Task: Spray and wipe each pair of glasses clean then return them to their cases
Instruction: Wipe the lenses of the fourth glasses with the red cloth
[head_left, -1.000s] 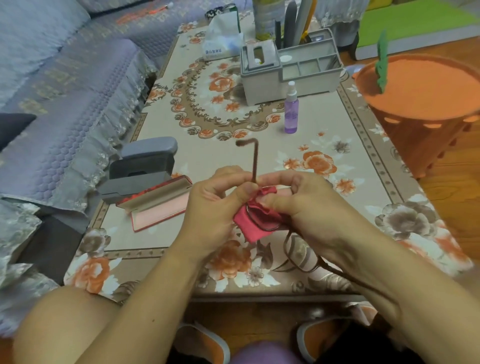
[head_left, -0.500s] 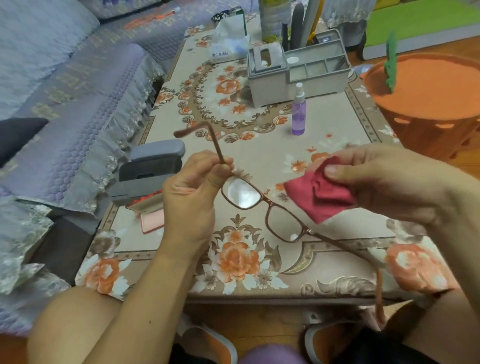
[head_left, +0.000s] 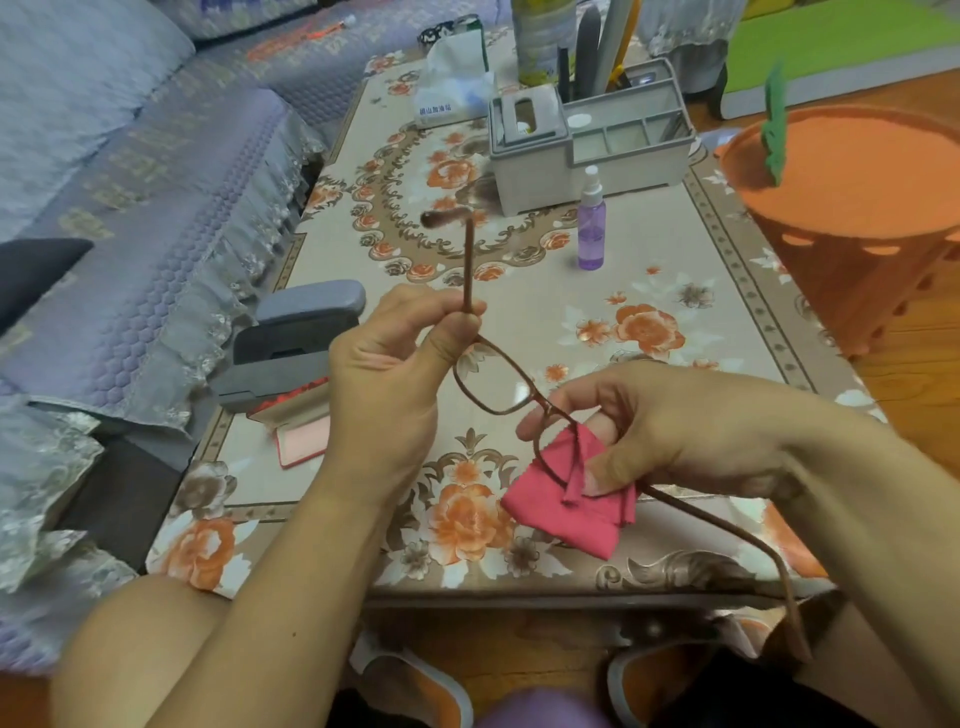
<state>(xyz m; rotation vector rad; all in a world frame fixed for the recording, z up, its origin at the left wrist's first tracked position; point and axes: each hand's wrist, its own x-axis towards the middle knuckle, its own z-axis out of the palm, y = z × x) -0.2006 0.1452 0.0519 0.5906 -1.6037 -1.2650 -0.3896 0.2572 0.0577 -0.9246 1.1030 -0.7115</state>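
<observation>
Head: thin brown-framed glasses (head_left: 496, 387), red cloth (head_left: 563, 501)

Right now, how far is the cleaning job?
Done: not clear. In hand: left hand holds the glasses by a temple; right hand pinches the cloth on one lens. Left: finish wiping, then put them in an open case.

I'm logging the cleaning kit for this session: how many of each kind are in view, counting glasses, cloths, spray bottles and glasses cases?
Glasses: 1
Red cloth: 1
Purple spray bottle: 1
Glasses cases: 2, a grey case and a red case, both open
Total: 5
</observation>
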